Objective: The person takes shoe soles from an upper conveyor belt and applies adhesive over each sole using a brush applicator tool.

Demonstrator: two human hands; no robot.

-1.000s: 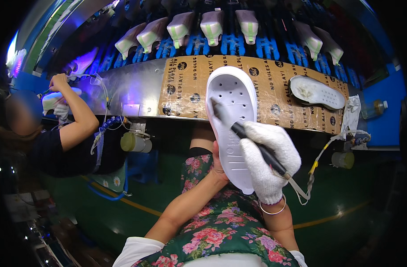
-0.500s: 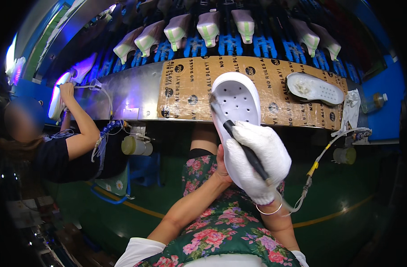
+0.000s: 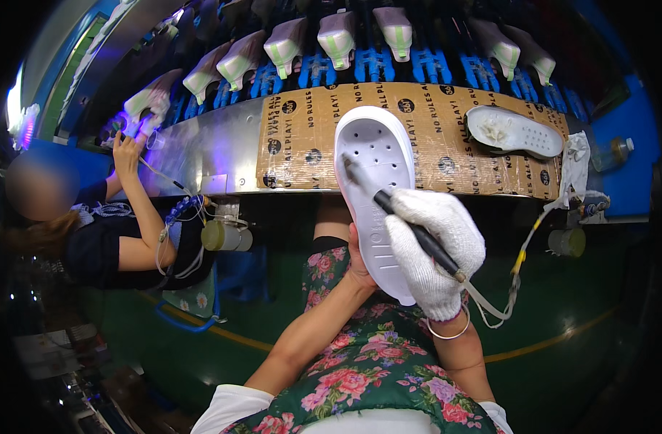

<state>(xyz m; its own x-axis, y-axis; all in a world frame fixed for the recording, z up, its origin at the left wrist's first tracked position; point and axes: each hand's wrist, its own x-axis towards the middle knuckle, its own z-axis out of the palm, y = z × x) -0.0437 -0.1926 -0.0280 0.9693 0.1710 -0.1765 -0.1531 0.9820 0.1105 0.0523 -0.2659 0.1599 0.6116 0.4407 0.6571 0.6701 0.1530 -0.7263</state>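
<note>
My bare left hand (image 3: 356,257) grips a white shoe sole (image 3: 378,230) by its left edge, its fingers mostly hidden beneath. The sole is upright in view, toe end away from me, its inner face with small holes turned up. My right hand (image 3: 446,231), in a white knit glove, is closed around a brush (image 3: 433,249) with a black handle. Its pale bristles are over the sole's inner face near the left rim, blurred; I cannot tell if they touch. A clear tube (image 3: 490,307) runs from the handle's end toward the bench's right.
Printed cardboard (image 3: 302,130) covers the metal bench. On it lies another sole (image 3: 537,137) with a whitish clump inside. To the right are a white rag (image 3: 573,170) and a bottle (image 3: 611,153). Behind, shoe uppers (image 3: 336,40) sit on blue supports. A co-worker's hand (image 3: 127,153) is at left.
The brush and my right hand have shifted slightly right and down the sole. The sole's heel part shows more. The co-worker's white sole is gone from the raised hand.
</note>
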